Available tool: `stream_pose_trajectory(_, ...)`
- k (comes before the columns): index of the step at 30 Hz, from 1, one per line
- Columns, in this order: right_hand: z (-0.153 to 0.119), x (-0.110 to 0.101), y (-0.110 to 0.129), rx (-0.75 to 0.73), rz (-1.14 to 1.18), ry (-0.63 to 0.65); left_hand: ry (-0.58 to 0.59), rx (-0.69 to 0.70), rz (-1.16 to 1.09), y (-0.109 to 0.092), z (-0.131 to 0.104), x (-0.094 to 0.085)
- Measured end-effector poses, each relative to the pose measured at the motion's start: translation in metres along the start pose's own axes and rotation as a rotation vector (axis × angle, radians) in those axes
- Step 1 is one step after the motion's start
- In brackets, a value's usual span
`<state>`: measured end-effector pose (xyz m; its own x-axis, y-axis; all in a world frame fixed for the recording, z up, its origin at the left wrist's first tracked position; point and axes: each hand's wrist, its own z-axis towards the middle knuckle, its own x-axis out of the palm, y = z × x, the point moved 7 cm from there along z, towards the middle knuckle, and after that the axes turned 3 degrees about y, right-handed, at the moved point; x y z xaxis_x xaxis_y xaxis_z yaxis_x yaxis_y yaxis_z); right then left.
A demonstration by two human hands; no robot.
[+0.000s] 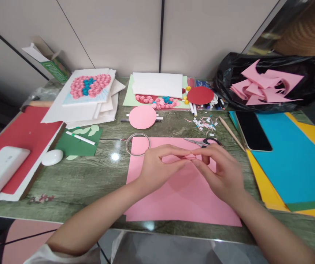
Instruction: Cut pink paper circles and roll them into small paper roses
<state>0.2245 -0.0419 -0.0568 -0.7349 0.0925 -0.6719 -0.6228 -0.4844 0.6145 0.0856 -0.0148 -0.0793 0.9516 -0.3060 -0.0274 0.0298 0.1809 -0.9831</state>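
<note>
The fingers of the left hand narrow to a pinch, thumb and forefinger on the left end of a small pink paper piece. The fingers of the right hand close on its right end in the same way, so the two sets of fingertips nearly meet around it. The piece is held above a large pink sheet on the tabletop.

Just beyond the hands, scissors lie at the sheet's far edge, and a flat ring overlaps its far left corner. Past these sit a pink disc on pens and a scatter of paper scraps. To the right, a pointed wooden stick lies beside a phone, which rests on blue and yellow paper. To the left is a green sheet bearing a white pen. Farthest out, pink offcuts fill a black bag, and a picture of pink and blue paper rolls tops a white stack.
</note>
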Motion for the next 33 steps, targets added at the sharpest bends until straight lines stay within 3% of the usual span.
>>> stream_pose_trajectory(6,0.002,0.002,-0.002,0.033,-0.044,0.047,-0.023,-0.172,-0.017,0.011,0.000,0.000)
stream_pose_trajectory(16,0.006,0.012,-0.024,0.273,0.104,0.276,0.165,-0.305,0.062,0.020,0.004,0.006)
stream_pose_trajectory(24,0.001,0.018,-0.037,0.417,0.224,0.126,0.104,-0.379,-0.227,0.034,0.002,0.008)
stream_pose_trajectory(30,-0.004,0.022,-0.033,0.368,0.218,-0.010,-0.058,-0.409,-0.311,0.045,-0.004,0.010)
stream_pose_trajectory(33,-0.006,0.023,-0.030,0.331,0.163,-0.044,-0.074,-0.419,-0.385,0.051,-0.007,0.013)
